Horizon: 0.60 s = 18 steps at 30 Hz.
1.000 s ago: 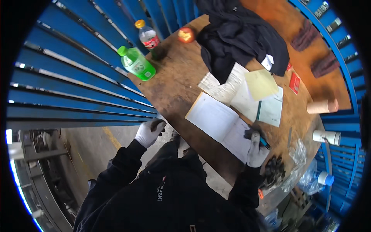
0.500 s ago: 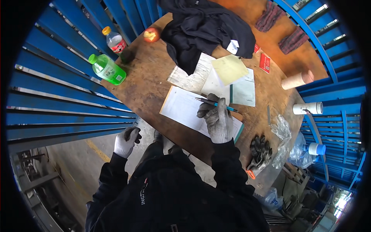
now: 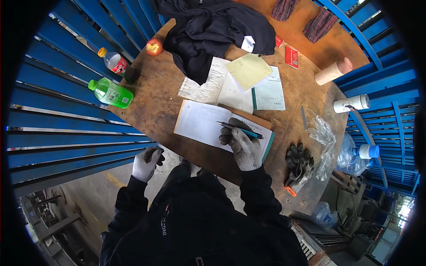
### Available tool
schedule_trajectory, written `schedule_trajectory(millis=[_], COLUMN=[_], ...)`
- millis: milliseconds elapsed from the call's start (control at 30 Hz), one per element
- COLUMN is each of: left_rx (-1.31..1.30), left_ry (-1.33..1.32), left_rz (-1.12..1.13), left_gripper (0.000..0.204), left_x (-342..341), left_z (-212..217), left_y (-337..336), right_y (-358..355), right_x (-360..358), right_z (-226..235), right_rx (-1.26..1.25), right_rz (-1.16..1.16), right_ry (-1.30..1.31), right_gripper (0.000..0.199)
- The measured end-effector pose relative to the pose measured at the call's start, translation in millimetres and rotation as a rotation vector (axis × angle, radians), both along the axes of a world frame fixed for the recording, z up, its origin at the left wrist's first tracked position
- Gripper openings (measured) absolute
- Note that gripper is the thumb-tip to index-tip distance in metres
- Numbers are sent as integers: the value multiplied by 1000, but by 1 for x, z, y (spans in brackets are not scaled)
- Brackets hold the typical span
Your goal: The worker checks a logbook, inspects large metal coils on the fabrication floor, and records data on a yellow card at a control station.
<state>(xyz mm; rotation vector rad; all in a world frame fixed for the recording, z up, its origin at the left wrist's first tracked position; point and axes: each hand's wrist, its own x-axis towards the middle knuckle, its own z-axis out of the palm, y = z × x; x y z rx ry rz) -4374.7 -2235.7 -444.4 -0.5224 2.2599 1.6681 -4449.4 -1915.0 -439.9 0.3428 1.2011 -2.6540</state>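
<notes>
while right hand point(image 3: 244, 146) grips pen point(image 3: 252, 133), green-capped bottle point(image 3: 112, 93) holds liquid point(image 3: 129, 95)

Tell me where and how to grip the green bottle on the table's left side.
Likely best around the body of the green bottle, with the left hand, since the right hand holds the pen. Come from the near right, over the tabletop: blue slats flank its left, the yellow-capped bottle stands just beyond, and the rounded body seems upright.

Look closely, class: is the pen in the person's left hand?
No, the gloved right hand holds the pen over the open notebook, while the left hand is apart from it.
</notes>
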Motion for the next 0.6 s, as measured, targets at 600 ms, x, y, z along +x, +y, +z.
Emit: schedule_trajectory(millis=[600], left_rx=[34], left_ry=[8], left_rz=[55], left_gripper=[22], left_x=[-4], left_z=[-5], left_y=[5], right_y=[148], right_x=[-195], right_z=[-28], right_rx=[1118], right_rz=[-143], right_ry=[67], right_gripper=[26])
